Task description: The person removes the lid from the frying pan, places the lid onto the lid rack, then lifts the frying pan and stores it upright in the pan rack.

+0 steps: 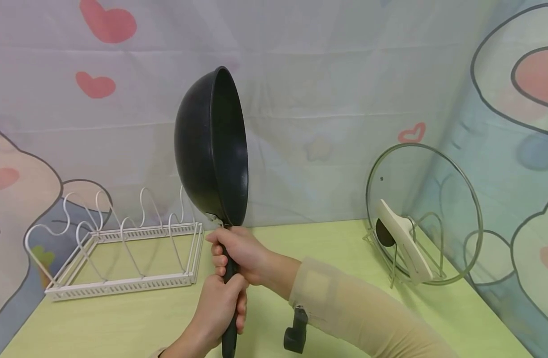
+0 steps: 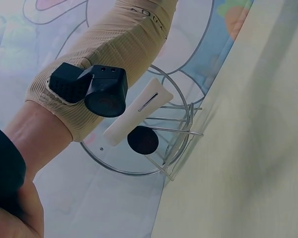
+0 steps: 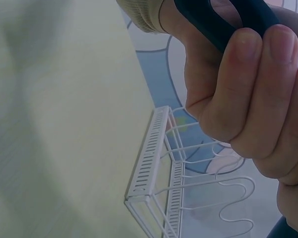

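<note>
A deep black wok (image 1: 195, 144) is held upright in the middle of the head view, bowl on top, its inside turned to the right. My right hand (image 1: 247, 253) grips the black handle (image 1: 229, 343) just below the bowl. Lower down, my left hand (image 1: 220, 306) wraps round the same handle, its thumb touching the right hand. In the right wrist view, curled fingers (image 3: 253, 94) lie against the handle's looped end (image 3: 203, 17). Part of the handle (image 2: 5, 166) also shows in the left wrist view.
A white wire rack (image 1: 122, 286) stands on the left of the pale green table (image 1: 166, 323). On the right, a glass lid (image 1: 417, 174) with a cream handle (image 1: 406, 243) leans upright in a metal wire stand (image 1: 440, 248). A patterned cloth (image 1: 310, 99) hangs behind.
</note>
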{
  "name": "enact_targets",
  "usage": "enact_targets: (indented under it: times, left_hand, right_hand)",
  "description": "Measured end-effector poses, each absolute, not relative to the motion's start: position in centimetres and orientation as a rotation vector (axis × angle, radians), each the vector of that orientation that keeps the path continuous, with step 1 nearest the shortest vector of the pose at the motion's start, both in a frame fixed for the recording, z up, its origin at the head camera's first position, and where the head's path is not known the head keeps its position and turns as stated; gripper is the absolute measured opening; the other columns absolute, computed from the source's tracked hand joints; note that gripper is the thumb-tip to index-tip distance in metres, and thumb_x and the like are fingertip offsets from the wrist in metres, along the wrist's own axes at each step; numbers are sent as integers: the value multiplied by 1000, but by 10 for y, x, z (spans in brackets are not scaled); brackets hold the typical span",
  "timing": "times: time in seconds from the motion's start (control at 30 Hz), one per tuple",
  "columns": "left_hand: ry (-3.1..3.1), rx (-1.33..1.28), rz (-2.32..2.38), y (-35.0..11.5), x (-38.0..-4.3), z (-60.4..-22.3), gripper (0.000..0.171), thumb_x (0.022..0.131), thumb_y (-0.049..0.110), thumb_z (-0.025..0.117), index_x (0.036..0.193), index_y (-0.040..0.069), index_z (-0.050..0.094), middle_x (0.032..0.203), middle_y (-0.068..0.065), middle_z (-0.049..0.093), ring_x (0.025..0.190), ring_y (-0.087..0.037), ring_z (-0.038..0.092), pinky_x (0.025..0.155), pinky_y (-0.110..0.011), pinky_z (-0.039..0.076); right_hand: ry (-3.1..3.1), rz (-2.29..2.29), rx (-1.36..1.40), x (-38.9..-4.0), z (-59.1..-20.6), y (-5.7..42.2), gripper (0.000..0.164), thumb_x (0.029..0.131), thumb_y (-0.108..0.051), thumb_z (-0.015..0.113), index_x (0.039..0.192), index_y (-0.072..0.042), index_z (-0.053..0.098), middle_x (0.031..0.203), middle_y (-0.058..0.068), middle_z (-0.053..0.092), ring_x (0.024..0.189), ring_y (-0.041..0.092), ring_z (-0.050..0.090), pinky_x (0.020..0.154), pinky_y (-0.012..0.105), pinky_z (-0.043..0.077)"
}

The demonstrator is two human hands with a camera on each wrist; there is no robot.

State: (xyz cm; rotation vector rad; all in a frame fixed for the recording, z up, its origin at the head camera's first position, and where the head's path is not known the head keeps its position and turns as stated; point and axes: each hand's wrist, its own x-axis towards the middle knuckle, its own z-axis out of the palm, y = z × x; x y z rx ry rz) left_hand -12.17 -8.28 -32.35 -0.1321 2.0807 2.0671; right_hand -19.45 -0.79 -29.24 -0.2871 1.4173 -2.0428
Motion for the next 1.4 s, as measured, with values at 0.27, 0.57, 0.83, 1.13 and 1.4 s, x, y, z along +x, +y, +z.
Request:
enact_targets:
  times: [0.27,0.57,0.83,1.13,1.4]
  left_hand:
    - [2094,-144,2060,-87,-121,-324,34,83,13,46,49,8,45,37,4,42,28,-10,43,34,-27,41]
    - [2117,-173,2059,-92,-119,-324,34,84,13,47,50,8,45,38,4,43,28,-10,43,33,-27,40]
    - [2156,-194,2068,-95,-121,-323,34,83,12,48,50,8,44,37,2,42,27,-11,43,33,-28,40]
    - [2173,-212,2104,-96,-123,-324,33,83,10,47,50,6,45,37,2,42,27,-11,42,32,-29,40]
    - [2201,-233,2104,-98,-124,-324,32,82,9,48,50,6,45,38,1,42,27,-12,41,31,-30,40]
  right_hand:
    - [1404,-2036,-307,-194,-292,-13,34,88,-17,49,58,-12,35,51,-5,31,42,8,32,43,18,34]
    - [1392,-2038,-336,-193,-292,-19,34,89,-16,50,58,-12,36,50,-5,31,42,8,31,43,19,33]
    - [1399,-2030,-358,-195,-292,-22,35,89,-17,51,57,-13,36,48,-5,31,41,9,31,43,20,33]
    - [1408,-2012,-407,-198,-291,-25,35,89,-19,51,58,-12,36,48,-4,31,41,11,33,44,21,34]
    - [1395,-2015,-422,-199,-291,-27,36,90,-18,51,58,-12,36,49,-4,31,40,11,33,43,21,35]
